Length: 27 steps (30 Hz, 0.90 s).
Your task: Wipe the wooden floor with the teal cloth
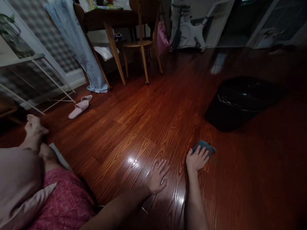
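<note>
The blue-grey cloth (211, 149) lies on the wood floor (145, 118) at the right, on the near side of the black bin (226, 111) and apart from it. The right hand (197, 157) rests over it, open and flat, fingers spread across the cloth rather than closed around it. The left hand (157, 176), to the left and slightly nearer, is also open, palm down, seemingly on the floor, with nothing visible in its grasp. Since the cloth appears pressed rather than gripped, a sideways push could let the fingers slide off it or bunch it up. A long reach toward the far right might knock the bin. The boards look glossy, so a palm bearing weight could skid, and the dim right side could hide an obstacle.
</note>
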Each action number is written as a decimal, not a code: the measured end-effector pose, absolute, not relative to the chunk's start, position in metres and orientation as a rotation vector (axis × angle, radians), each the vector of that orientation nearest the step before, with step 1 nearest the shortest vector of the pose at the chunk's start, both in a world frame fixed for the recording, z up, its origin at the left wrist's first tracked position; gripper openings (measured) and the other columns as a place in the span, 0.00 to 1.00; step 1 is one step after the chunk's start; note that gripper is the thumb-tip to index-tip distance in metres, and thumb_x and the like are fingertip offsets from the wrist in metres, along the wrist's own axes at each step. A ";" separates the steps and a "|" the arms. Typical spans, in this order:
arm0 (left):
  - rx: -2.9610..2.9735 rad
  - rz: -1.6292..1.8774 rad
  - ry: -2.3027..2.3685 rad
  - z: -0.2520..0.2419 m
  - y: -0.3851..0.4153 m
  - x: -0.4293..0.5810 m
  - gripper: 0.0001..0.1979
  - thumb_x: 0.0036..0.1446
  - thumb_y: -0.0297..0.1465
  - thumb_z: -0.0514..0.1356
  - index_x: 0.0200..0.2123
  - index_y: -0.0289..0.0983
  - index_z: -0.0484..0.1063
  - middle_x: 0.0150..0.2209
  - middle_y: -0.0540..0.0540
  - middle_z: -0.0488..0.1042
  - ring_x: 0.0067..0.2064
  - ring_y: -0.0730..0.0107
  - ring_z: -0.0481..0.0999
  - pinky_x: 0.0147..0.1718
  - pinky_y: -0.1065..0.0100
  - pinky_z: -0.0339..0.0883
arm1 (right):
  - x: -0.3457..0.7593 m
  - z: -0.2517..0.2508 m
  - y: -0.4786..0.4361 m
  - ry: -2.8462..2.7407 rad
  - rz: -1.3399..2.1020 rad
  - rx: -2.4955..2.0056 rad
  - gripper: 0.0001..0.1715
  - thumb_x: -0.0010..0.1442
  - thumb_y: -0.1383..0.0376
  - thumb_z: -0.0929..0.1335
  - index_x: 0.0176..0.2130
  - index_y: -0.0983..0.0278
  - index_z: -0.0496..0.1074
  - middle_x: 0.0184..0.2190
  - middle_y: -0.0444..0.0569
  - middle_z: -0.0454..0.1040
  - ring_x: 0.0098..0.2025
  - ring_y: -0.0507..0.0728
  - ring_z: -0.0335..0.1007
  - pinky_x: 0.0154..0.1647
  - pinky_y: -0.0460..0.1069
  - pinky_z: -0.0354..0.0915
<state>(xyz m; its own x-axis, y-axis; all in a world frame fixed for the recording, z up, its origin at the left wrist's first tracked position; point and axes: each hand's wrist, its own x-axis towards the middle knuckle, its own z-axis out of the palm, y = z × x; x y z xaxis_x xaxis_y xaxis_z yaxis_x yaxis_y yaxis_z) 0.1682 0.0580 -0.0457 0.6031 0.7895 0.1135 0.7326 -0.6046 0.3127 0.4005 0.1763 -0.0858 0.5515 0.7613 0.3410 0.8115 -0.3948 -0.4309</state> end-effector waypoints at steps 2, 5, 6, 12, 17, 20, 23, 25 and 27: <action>2.592 0.348 1.260 -0.045 0.058 0.169 0.34 0.67 0.39 0.53 0.72 0.40 0.46 0.74 0.42 0.39 0.73 0.55 0.40 0.69 0.47 0.30 | 0.400 -0.085 0.176 -1.246 -0.119 -2.230 0.37 0.67 0.57 0.56 0.67 0.76 0.57 0.67 0.70 0.55 0.71 0.73 0.42 0.65 0.70 0.48; 2.589 0.348 1.261 -0.044 0.058 0.169 0.34 0.66 0.38 0.53 0.72 0.40 0.46 0.73 0.42 0.40 0.73 0.55 0.40 0.69 0.47 0.30 | 0.371 -0.083 0.175 -1.397 -0.070 -2.179 0.36 0.67 0.59 0.56 0.68 0.74 0.57 0.67 0.68 0.56 0.71 0.71 0.42 0.65 0.70 0.48; 2.590 0.346 1.257 -0.044 0.058 0.169 0.35 0.66 0.38 0.53 0.72 0.40 0.46 0.73 0.42 0.40 0.73 0.55 0.40 0.69 0.47 0.31 | 0.358 -0.082 0.175 -1.481 -0.047 -2.145 0.35 0.67 0.59 0.55 0.68 0.73 0.57 0.68 0.66 0.57 0.71 0.70 0.42 0.66 0.69 0.47; 2.591 0.346 1.226 -0.045 0.060 0.167 0.38 0.63 0.36 0.55 0.72 0.40 0.44 0.73 0.41 0.40 0.73 0.54 0.39 0.68 0.44 0.34 | 0.327 -0.080 0.178 -1.797 0.025 -1.960 0.33 0.68 0.57 0.54 0.67 0.67 0.59 0.69 0.57 0.57 0.71 0.62 0.44 0.69 0.62 0.46; 2.578 0.324 1.243 -0.044 0.059 0.167 0.36 0.65 0.37 0.54 0.72 0.40 0.45 0.74 0.42 0.38 0.73 0.55 0.39 0.69 0.47 0.33 | 0.398 -0.089 0.175 -1.392 -0.089 -2.185 0.35 0.67 0.57 0.56 0.67 0.71 0.57 0.67 0.65 0.58 0.70 0.69 0.46 0.65 0.68 0.49; 2.581 0.347 1.257 -0.043 0.058 0.168 0.35 0.67 0.39 0.53 0.73 0.41 0.44 0.74 0.43 0.37 0.73 0.56 0.39 0.69 0.48 0.31 | 0.432 -0.091 0.171 -1.142 -0.186 -2.261 0.36 0.66 0.57 0.56 0.67 0.73 0.57 0.67 0.69 0.57 0.70 0.72 0.46 0.63 0.71 0.49; 2.589 0.361 1.264 -0.043 0.057 0.169 0.35 0.67 0.39 0.53 0.72 0.41 0.44 0.74 0.43 0.38 0.73 0.55 0.39 0.69 0.47 0.31 | 0.428 -0.089 0.170 -1.118 -0.201 -2.268 0.36 0.66 0.57 0.56 0.67 0.73 0.59 0.67 0.69 0.57 0.70 0.74 0.45 0.63 0.72 0.49; 2.593 0.361 1.261 -0.043 0.057 0.169 0.36 0.66 0.38 0.54 0.73 0.41 0.44 0.74 0.43 0.38 0.73 0.55 0.40 0.69 0.46 0.31 | 0.406 -0.085 0.172 -1.236 -0.157 -2.246 0.35 0.67 0.58 0.56 0.66 0.72 0.59 0.67 0.68 0.58 0.70 0.72 0.44 0.64 0.71 0.49; 2.594 0.352 1.253 -0.043 0.058 0.169 0.37 0.64 0.37 0.54 0.73 0.40 0.43 0.74 0.43 0.39 0.73 0.54 0.40 0.69 0.45 0.32 | 0.377 -0.081 0.174 -1.425 -0.092 -2.188 0.34 0.67 0.59 0.56 0.66 0.71 0.59 0.67 0.66 0.58 0.71 0.69 0.44 0.65 0.68 0.48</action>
